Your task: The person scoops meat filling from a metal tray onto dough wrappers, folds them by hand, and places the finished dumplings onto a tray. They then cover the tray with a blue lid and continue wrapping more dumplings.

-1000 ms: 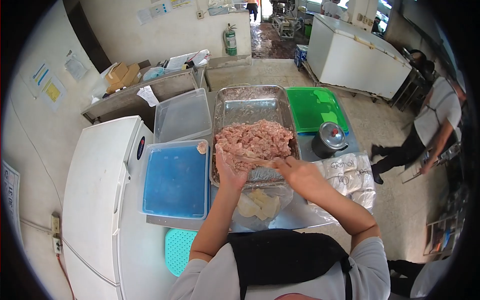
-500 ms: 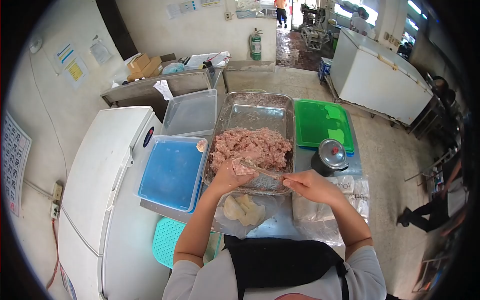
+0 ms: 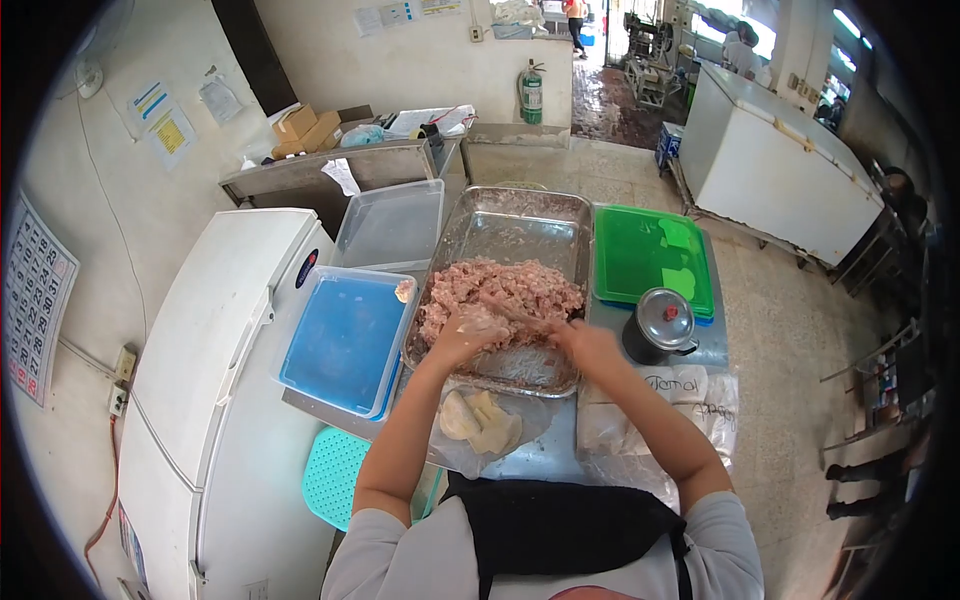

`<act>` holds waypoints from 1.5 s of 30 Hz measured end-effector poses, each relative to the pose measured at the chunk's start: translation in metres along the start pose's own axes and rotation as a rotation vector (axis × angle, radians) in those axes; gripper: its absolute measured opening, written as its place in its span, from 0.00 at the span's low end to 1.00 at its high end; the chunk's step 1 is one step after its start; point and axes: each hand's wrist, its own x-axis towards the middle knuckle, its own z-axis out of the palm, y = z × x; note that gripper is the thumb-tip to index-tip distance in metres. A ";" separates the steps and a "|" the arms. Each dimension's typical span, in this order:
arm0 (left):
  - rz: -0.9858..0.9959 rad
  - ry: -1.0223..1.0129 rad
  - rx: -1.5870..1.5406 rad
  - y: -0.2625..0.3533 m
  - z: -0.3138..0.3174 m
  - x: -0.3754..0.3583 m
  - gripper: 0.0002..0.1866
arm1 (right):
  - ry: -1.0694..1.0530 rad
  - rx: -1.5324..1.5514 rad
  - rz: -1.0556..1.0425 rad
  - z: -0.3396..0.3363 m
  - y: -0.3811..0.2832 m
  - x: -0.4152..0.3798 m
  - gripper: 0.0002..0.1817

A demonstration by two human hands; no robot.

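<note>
A shallow metal tray holds a heap of pinkish ground meat. My right hand grips a thin, flat spatula whose far end lies against the meat. Over the near left part of the heap, my left hand is cupped with its palm up. Something pale lies in that palm beside the spatula, too blurred to name. Just below the tray, pale yellowish thin dough wrappers lie in a loose pile on clear plastic.
Left of the tray are a blue-toned lidded container and a clear bin. On the right stand a green-lidded container, a lidded metal pot and plastic-wrapped packs. A white freezer flanks the table.
The spatula has shifted left and up into the meat, with my right hand turned knuckles-up. My left hand has moved slightly closer to the heap. The whole view has shifted a little.
</note>
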 end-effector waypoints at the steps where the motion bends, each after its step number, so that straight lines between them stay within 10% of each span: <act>1: 0.004 0.006 0.000 0.011 0.003 -0.009 0.22 | -0.159 -0.125 0.115 -0.003 0.015 0.003 0.15; 3: -0.055 0.273 -0.164 0.030 0.006 -0.033 0.26 | -0.259 -0.205 0.212 -0.019 0.015 0.004 0.12; 7: 0.090 0.078 -0.239 0.037 -0.009 -0.033 0.31 | -0.173 -0.096 0.220 -0.074 -0.007 0.004 0.14; 12: 0.413 0.129 0.292 0.032 -0.008 -0.023 0.28 | -0.169 0.485 0.079 -0.051 -0.034 0.002 0.18; 16: 0.347 0.188 0.543 0.020 -0.007 -0.016 0.28 | -0.231 0.018 0.123 -0.067 -0.027 0.011 0.15; 22: 0.011 -0.054 0.128 -0.002 -0.012 0.014 0.28 | -0.013 -0.013 0.135 0.000 -0.036 -0.006 0.14; 28: 0.042 -0.246 -0.171 0.043 -0.040 -0.010 0.29 | -0.246 -0.216 0.552 -0.043 -0.043 -0.024 0.15; 30: 0.258 -0.184 -0.011 0.042 -0.045 -0.007 0.24 | 0.009 0.191 0.468 -0.058 -0.070 -0.023 0.16; 36: 0.580 -0.298 0.264 0.029 -0.079 0.008 0.20 | 0.020 0.130 0.295 -0.024 -0.122 0.006 0.18; 43: 0.556 -0.293 0.219 0.009 -0.116 0.002 0.21 | 0.090 -0.339 0.343 -0.024 -0.189 0.034 0.14; 45: 0.233 -0.403 -0.149 0.015 -0.132 -0.013 0.21 | 0.096 -0.303 0.406 -0.036 -0.202 0.047 0.14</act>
